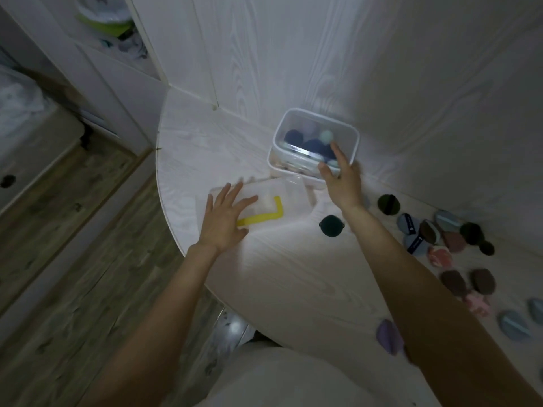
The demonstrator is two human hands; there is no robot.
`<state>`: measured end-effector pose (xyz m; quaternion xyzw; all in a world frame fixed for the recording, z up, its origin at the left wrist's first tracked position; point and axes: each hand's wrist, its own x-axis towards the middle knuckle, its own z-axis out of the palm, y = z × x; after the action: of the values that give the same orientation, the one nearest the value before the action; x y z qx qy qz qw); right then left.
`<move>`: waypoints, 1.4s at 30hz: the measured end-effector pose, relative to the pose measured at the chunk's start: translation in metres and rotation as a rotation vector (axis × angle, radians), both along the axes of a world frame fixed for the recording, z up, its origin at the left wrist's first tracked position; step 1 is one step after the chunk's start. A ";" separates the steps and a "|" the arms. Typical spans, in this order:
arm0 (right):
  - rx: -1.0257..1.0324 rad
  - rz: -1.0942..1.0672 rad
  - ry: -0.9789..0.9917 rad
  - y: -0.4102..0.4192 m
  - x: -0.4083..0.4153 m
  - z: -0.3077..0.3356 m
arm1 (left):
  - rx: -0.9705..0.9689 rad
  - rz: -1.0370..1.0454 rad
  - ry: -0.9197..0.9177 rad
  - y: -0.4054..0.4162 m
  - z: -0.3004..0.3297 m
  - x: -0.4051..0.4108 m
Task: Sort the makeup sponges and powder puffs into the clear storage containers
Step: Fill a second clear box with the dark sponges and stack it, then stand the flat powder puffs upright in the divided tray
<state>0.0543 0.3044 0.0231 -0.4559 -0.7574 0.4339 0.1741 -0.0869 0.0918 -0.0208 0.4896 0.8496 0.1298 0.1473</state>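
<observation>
Two containers are in play on the pale wood-grain table (282, 277): an open clear box (313, 148) standing against the wall panel, already holding several dark blue and pale green sponges (311, 143), and a flat clear lid with a yellow latch (258, 207) lying just in front and to the left of it. The left hand (224, 220) lies flat on the lid, fingers straight and spread, pressing or steadying it rather than gripping. The right hand (342, 179) reaches over the near rim of the box with fingers extended into it and nothing visible in them, so it looks released, though slight blur makes that uncertain. Many powder puffs (446, 233), dark green, blue, pink, brown and lilac, remain loose along the right side of the table, one dark round puff (331, 226) lying near the lid. Judging from this, the sorting is in an early-to-middle stage, with a drop into the box apparently in hand. The next move likely calls for the right hand to go to a loose puff and pinch it.
</observation>
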 end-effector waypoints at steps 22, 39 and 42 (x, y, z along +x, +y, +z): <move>0.238 0.611 -0.519 -0.060 0.057 -0.016 | -0.081 -0.023 0.005 0.017 0.008 0.031; 0.337 0.399 -0.597 -0.062 0.040 -0.040 | -0.133 0.026 -0.082 0.022 0.010 0.040; 0.558 0.370 -0.529 -0.064 0.044 -0.035 | -0.144 -0.024 -0.292 0.009 0.017 0.036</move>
<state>0.0980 0.2401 -0.0118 -0.3432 -0.9334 0.1041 0.0097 -0.0511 0.1013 -0.0033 0.4640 0.8203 0.1364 0.3054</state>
